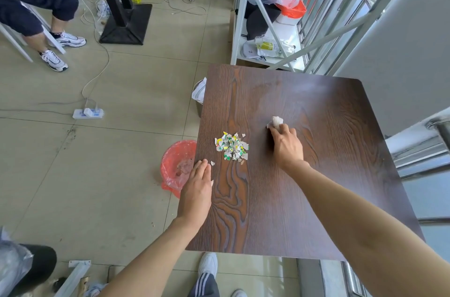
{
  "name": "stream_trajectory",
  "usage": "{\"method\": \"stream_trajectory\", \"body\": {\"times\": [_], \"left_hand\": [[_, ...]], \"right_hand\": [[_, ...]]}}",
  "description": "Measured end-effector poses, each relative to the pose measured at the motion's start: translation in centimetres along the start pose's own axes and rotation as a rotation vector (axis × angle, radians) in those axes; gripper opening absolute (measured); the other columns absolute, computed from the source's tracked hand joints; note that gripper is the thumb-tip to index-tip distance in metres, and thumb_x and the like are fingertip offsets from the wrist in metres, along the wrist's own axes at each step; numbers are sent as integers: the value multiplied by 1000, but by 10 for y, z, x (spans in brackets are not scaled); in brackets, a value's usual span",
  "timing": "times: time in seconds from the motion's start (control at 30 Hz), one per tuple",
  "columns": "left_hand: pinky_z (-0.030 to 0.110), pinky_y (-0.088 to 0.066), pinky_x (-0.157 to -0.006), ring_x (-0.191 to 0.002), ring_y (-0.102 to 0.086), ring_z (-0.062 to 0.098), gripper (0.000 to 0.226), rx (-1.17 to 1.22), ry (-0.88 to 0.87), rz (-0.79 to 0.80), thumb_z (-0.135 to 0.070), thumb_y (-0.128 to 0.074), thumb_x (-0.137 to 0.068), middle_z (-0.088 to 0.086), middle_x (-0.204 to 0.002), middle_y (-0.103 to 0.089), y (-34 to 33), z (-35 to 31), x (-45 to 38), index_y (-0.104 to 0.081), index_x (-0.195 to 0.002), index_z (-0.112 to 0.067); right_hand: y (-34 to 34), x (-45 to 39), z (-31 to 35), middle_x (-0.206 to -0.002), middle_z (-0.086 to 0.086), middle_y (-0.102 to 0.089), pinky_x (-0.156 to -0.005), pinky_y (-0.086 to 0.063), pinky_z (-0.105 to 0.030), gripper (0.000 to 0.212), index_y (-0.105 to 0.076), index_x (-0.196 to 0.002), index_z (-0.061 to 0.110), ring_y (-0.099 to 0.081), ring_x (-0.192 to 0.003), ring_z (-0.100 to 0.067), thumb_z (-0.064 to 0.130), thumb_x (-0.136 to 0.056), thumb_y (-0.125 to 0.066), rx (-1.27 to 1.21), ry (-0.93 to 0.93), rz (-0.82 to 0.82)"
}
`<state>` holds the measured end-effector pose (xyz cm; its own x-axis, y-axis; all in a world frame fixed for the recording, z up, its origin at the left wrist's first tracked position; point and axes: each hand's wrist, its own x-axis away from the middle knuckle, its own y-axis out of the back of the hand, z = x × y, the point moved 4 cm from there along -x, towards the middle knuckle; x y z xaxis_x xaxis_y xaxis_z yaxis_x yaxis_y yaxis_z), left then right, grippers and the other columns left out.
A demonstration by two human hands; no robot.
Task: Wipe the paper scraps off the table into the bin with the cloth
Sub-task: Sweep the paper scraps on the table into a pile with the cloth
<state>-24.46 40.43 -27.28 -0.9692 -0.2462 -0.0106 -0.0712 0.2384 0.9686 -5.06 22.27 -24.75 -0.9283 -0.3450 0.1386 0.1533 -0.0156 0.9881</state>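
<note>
A heap of small white, green and yellow paper scraps (pixel 232 146) lies on the dark wood table (pixel 316 187), near its left side. One stray scrap (pixel 212 163) sits by the left edge. My right hand (pixel 287 144) presses a small white cloth (pixel 276 122) onto the table, to the right of the heap and apart from it. My left hand (pixel 197 190) rests flat at the table's left edge, fingers together, holding nothing. The bin (pixel 174 170), lined with a red bag, stands on the floor just left of the table edge, below the heap.
A second bin (pixel 198 95) with a white bag stands by the table's far left edge. A white metal rack (pixel 280 16) is behind the table. A power strip (pixel 88 113) and cables lie on the floor; a seated person's legs (pixel 48 28) are at far left.
</note>
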Motion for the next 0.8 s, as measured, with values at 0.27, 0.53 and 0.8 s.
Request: {"method": "stream_trajectory", "body": {"times": [0.27,0.53,0.8], "left_hand": [[35,-28,-111,-130,-47,28,43,4,-16,-14,-8,-61,-88,17,-136,-52,-1,-1,0,-51,-128,3],[33,-22,-115,-136,-38,26,43,29,-37,10,-12,-51,-94,16,-143,-45,0,0,0,-44,-135,1],[23,-9,-115,-143,-25,21,48,181,-28,10,-13,-49,-95,10,-151,-33,10,2,6,-37,-141,-3]], "right_hand": [[-6,1,78,-125,-6,-49,-77,-49,-39,56,-40,-140,24,-43,-106,-30,1,-89,-42,-179,97,-45],[4,18,67,-116,-3,-56,-66,-45,-35,67,-40,-140,29,-46,-99,-27,-5,-83,-47,-159,190,-117],[-16,71,48,-124,-9,-50,-73,-46,-39,63,-44,-138,22,-45,-101,-34,-5,-81,-45,-292,-203,-152]]}}
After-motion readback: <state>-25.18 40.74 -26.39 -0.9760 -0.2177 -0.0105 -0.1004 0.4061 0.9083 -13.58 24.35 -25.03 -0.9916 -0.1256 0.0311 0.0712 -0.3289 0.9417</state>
